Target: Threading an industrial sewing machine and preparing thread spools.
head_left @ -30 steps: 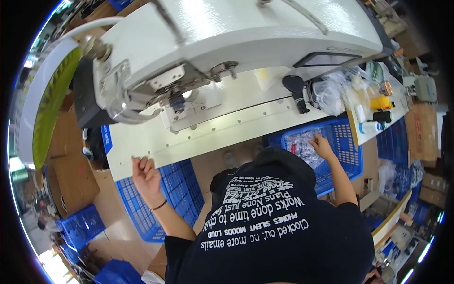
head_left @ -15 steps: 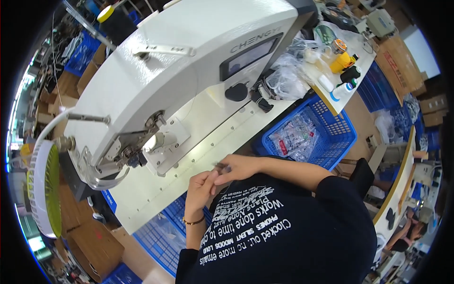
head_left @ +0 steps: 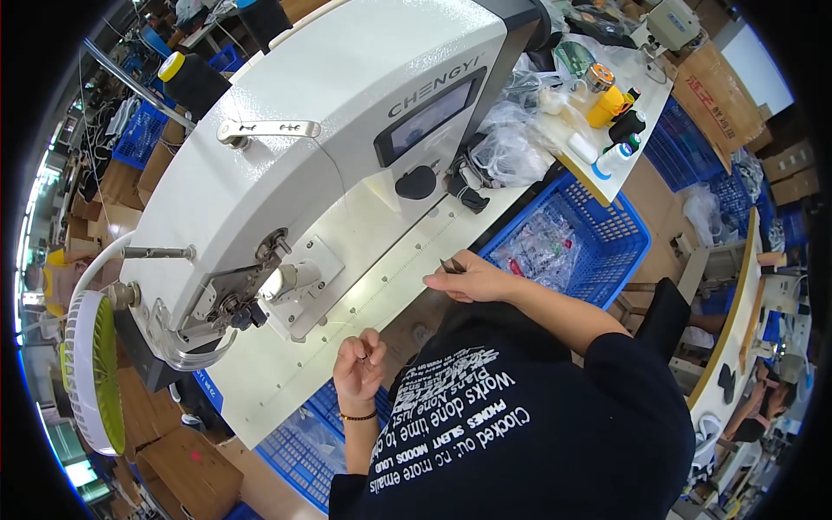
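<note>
My right hand [head_left: 475, 279] is closed round small metal thread snips [head_left: 451, 266], whose two pointed tips stick out past the fingers over the table's front edge. Lower and to the left, my left hand [head_left: 359, 371] is raised with its fingers curled in. Something small and dark seems to show at its fingertips, too small to name. Beyond both hands stands a large white sewing machine [head_left: 286, 113], its needle head [head_left: 247, 308] above the white table [head_left: 407, 256]. Neither hand touches the machine.
A blue crate [head_left: 620, 234] with clear plastic bags stands below the table at right. Thread spools [head_left: 615, 159] and plastic bags [head_left: 511, 143] lie on the side table. At left hangs a white and green fan [head_left: 95, 373]. Cardboard boxes [head_left: 195, 472] lie on the floor.
My hands, together before, are now apart. The right hand with the snips has moved right and away from me; the left has dropped a little lower. The view has shifted slightly.
</note>
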{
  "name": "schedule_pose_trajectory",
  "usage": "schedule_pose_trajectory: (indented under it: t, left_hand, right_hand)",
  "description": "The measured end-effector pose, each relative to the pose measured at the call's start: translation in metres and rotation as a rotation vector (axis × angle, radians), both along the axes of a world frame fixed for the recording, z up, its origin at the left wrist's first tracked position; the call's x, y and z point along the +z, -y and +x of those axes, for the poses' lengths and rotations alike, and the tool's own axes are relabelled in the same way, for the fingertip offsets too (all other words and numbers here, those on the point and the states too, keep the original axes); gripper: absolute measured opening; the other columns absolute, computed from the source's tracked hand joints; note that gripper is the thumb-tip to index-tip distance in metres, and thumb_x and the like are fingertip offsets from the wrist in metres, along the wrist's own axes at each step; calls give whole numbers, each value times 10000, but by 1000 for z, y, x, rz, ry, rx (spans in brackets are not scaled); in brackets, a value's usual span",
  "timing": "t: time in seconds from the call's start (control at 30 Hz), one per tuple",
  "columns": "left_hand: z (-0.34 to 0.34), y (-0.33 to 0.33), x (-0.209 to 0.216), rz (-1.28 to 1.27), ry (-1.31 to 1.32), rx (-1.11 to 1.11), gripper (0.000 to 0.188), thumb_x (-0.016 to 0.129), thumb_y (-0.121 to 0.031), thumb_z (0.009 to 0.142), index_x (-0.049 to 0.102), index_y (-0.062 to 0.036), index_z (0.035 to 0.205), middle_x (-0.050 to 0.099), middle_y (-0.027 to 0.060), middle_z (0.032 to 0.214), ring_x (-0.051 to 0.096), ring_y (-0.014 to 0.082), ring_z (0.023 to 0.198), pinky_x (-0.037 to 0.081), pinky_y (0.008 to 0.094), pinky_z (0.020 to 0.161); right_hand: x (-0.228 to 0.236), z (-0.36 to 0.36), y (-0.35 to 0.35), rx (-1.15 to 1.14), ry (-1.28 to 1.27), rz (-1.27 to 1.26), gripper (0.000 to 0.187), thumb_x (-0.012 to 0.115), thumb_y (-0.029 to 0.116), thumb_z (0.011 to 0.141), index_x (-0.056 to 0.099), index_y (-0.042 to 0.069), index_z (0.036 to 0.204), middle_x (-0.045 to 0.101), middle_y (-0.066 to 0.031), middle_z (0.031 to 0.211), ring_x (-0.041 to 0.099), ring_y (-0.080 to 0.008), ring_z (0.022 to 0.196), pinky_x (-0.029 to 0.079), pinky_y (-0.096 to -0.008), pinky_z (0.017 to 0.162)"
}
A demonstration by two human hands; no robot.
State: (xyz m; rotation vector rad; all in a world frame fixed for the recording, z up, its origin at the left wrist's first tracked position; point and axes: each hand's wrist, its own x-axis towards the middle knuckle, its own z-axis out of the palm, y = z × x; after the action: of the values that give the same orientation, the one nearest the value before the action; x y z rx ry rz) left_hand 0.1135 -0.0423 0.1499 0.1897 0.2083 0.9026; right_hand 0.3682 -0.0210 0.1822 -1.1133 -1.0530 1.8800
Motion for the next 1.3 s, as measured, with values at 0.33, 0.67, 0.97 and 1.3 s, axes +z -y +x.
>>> schedule_pose_trajectory:
  t: [0.33,0.67,0.97,1.3]
  left_hand:
    - [17,0,13,212,-341,-94,211,572,-203,762,582,4,718,471,114,854,465,190,726,367,208,475]
    - [-25,7,-9,70,-30,58,159,560,-160,766,604,-9,786,405,102,1005,366,181,790,345,191,485]
    - [-88,9,-11,-31,36,405,135,500,-131,805,572,-17,811,431,87,974,348,124,738,346,132,435]
    - [-118,5,5,-21,-267,533,190,428,-154,858,545,-8,827,439,30,750,390,95,631,339,120,411]
  right_hand:
    - [5,-9,1,28,57,155,422,529,335,812,403,84,496,357,42,434,302,-42,382,225,-208,357]
    - [-1,17,-8,-222,60,125,361,568,224,793,402,73,511,370,19,435,326,-57,378,252,-216,361]
    - [-17,87,-19,-679,223,113,361,581,251,782,401,97,509,377,21,430,332,-55,357,237,-207,339]
    - [-14,119,-19,-584,536,305,393,552,288,801,412,99,486,369,42,418,321,-40,357,241,-199,352]
